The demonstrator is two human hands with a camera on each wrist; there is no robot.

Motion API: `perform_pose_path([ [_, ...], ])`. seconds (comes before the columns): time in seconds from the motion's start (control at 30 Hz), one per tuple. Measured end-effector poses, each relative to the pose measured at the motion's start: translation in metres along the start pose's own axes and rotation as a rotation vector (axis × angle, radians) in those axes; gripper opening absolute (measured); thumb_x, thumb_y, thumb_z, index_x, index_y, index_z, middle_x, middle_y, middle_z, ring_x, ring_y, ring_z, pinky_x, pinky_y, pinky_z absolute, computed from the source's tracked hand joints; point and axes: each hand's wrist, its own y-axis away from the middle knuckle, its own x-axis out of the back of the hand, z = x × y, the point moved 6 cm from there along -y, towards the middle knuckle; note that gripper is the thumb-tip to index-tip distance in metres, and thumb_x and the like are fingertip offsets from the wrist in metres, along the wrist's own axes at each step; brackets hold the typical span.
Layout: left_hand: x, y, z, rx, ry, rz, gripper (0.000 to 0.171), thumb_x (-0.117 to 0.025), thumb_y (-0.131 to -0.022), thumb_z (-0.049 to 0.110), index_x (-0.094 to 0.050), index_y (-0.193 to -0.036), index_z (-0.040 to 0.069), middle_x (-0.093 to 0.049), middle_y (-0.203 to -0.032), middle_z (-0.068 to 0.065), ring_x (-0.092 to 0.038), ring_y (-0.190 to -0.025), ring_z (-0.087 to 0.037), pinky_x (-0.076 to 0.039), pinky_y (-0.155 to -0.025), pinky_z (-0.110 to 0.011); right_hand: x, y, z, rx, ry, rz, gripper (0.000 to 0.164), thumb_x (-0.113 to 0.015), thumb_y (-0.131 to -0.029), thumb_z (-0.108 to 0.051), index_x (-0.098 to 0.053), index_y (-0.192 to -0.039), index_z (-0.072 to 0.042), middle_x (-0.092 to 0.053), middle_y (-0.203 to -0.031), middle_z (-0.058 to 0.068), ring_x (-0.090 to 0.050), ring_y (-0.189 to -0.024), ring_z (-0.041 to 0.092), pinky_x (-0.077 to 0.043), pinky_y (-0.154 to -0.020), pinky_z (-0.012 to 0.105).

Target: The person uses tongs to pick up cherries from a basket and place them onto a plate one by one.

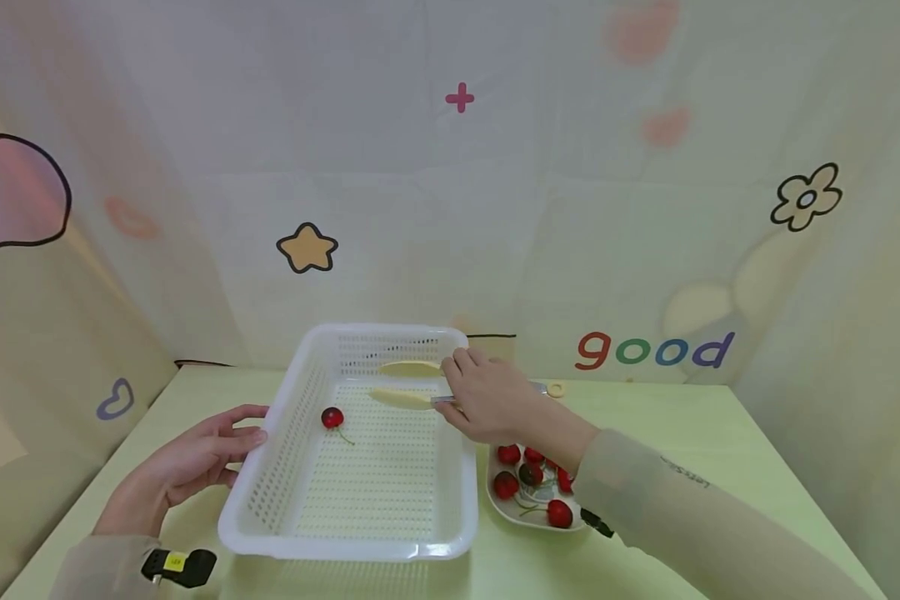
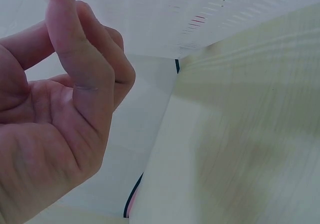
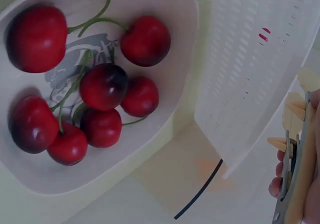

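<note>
A white perforated plastic basket stands in the middle of the head view, and my left hand grips its left rim with bent fingers. Inside lies one dark red cherry with a green stem, toward the left. My right hand holds metal tongs over the basket's right side. Their two cream tips are spread apart above the basket floor, with nothing between them. Right of the basket, several stemmed cherries lie in a white dish, partly covered by my right forearm.
The pale green tabletop reaches back to a light cloth backdrop printed with shapes and the word "good". Cloth also hangs at the left and right sides. The dish stands close beside the basket's right wall.
</note>
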Motion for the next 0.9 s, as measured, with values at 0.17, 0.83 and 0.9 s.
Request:
perform_pose_path([
  [0.17,0.0,0.001,0.0,0.0,-0.001,0.004,0.038,-0.053,-0.108,0.014,-0.042,-0.144,0.009,-0.069,-0.122,-0.011,-0.071,-0.103,-0.03,-0.059,-0.081,-0.049,-0.006,-0.017,-0.012,-0.013,0.033,-0.067,0.052,-0.036,-0.11,-0.047,-0.055,-0.126,-0.001,-0.052,-0.106,0.008,-0.047,-0.092,0.022,-0.046,-0.065,0.029],
  [0.83,-0.002,0.001,0.0,-0.027,0.021,-0.037,0.032,-0.051,-0.109,0.012,-0.047,-0.141,0.015,-0.069,-0.122,-0.011,-0.071,-0.103,-0.029,-0.059,-0.081,-0.049,-0.034,-0.053,-0.046,-0.056,-0.035,-0.248,0.058,-0.036,-0.11,-0.053,-0.058,-0.129,-0.003,-0.056,-0.116,0.008,-0.052,-0.105,0.022,-0.053,-0.081,0.033],
  [0.9,-0.001,0.001,-0.001,-0.024,0.017,-0.03,0.033,-0.051,-0.109,0.013,-0.047,-0.141,0.015,-0.069,-0.122,-0.011,-0.071,-0.103,-0.029,-0.059,-0.081,-0.049,-0.035,-0.056,-0.048,-0.048,-0.026,-0.243,0.058,-0.036,-0.11,-0.053,-0.058,-0.131,-0.003,-0.057,-0.118,0.008,-0.053,-0.107,0.022,-0.053,-0.083,0.033],
])
